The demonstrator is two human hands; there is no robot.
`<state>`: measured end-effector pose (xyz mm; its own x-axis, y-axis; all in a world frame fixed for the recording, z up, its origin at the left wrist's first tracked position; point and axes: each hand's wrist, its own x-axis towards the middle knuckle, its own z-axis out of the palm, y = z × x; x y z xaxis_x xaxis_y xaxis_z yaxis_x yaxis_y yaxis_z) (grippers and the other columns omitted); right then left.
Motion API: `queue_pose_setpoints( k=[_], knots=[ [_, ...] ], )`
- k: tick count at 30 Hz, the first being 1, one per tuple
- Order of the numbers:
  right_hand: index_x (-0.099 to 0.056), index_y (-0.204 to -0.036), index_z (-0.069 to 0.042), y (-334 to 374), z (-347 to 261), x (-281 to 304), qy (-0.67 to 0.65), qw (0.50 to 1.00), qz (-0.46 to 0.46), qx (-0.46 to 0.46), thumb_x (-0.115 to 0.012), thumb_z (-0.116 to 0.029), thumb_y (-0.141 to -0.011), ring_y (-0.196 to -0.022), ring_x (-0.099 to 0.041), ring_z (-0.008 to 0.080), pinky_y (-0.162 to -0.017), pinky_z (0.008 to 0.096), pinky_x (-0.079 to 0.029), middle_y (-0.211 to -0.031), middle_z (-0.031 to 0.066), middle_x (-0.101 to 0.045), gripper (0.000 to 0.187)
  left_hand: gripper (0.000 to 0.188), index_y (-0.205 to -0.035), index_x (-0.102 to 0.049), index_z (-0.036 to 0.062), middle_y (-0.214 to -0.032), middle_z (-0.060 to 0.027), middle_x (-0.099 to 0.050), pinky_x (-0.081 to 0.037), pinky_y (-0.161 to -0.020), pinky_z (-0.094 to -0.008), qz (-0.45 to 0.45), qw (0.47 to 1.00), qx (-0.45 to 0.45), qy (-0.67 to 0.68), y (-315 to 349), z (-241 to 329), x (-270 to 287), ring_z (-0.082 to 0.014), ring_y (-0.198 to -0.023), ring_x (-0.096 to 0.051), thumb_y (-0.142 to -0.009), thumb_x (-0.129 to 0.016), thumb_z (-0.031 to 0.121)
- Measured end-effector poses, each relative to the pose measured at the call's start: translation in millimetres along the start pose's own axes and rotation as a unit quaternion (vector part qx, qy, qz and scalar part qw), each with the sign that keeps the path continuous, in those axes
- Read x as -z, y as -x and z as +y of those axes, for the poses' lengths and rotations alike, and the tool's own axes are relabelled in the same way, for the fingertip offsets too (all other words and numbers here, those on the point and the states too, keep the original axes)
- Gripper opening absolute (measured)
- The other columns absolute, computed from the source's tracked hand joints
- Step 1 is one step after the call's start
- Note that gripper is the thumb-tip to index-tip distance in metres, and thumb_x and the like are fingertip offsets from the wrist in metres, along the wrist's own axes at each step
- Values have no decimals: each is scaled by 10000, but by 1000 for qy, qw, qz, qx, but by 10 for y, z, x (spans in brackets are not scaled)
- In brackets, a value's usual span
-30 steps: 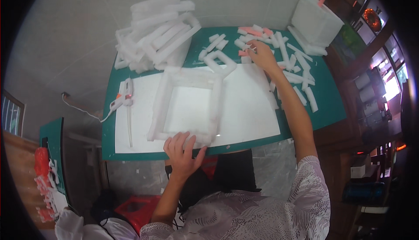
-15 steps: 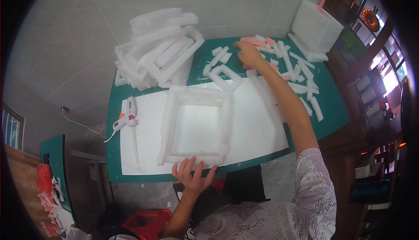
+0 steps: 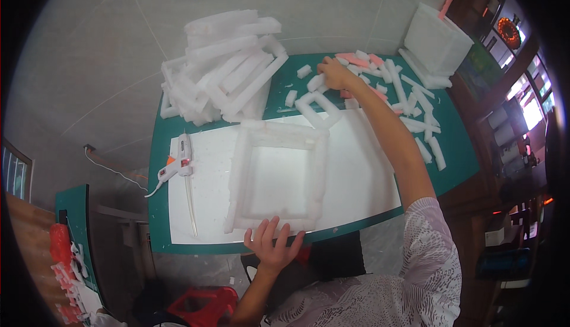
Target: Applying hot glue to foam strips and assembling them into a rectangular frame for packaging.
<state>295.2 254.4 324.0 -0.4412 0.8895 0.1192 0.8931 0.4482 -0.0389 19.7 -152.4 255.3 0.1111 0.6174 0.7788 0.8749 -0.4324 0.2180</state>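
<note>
A white foam box frame point(image 3: 238, 178), open in the middle, sits on a white sheet point(image 3: 362, 166) near the table's front edge. My left hand point(image 3: 275, 245) lies at its near side, fingers spread, the tips touching the foam wall. Far across the table, my right hand point(image 3: 337, 74) reaches into loose foam offcuts with its fingers curled closed. Whatever they hold is hidden. A short white foam block point(image 3: 316, 83) lies right beside these fingers, and a small foam ring point(image 3: 319, 111) lies just nearer.
A white glue gun point(image 3: 183, 158) with a glue stick lies on the left. Foam frames point(image 3: 219, 71) are piled at the back left. White and pink foam strips point(image 3: 396, 83) spread over the green tabletop point(image 3: 457, 149). A white foam box point(image 3: 436, 42) stands back right.
The view has shifted slightly. My right hand has moved a little left toward the short blocks, and a long foam strip there no longer shows. My left hand stays by the frame.
</note>
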Motion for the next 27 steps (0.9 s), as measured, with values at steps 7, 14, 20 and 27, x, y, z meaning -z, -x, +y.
queue_pose_setpoints(
  k=[7, 14, 20, 27],
  knots=[
    [-655, -1042, -60, 213, 251, 305, -98, 993, 2, -69, -637, -3, -692, -1038, -581, 357, -920, 380, -448, -1091, 165, -606, 355, 481, -1100, -565, 118, -1205, -125, -562, -244, -1046, -509, 3, 1000, 6, 7, 10, -5, -9, -301, -1130, -517, -711, -773, 311],
    [-657, -1087, -119, 377, -3, 396, 181, 981, 27, -70, -573, 4, -758, -1152, -520, 301, -918, 494, -422, -1181, 125, -599, 361, 534, -1147, -519, 105, -1202, -132, -563, -253, -1036, -514, 8, 1000, 7, 4, 5, -9, 25, -314, -1129, -522, -711, -774, 278],
    [-612, -1170, -155, 340, -235, 105, 67, 997, -34, 0, -622, -96, -779, -1169, -508, 303, -928, 521, -418, -1139, 116, -597, 395, 551, -1160, -506, 94, -1205, -140, -558, -254, -1032, -514, 2, 1000, 7, -2, -34, 23, 27, -323, -1123, -524, -711, -776, 267],
    [-571, -1161, -78, 539, -333, 421, -218, 970, 64, -84, -663, -248, -780, -959, -597, 280, -821, 397, -484, -1053, 123, -595, 428, 533, -1169, -502, 89, -1225, -151, -543, -252, -1032, -518, -8, 1000, 18, 5, -41, 54, 13, -336, -1143, -508, -726, -764, 225]
  ],
)
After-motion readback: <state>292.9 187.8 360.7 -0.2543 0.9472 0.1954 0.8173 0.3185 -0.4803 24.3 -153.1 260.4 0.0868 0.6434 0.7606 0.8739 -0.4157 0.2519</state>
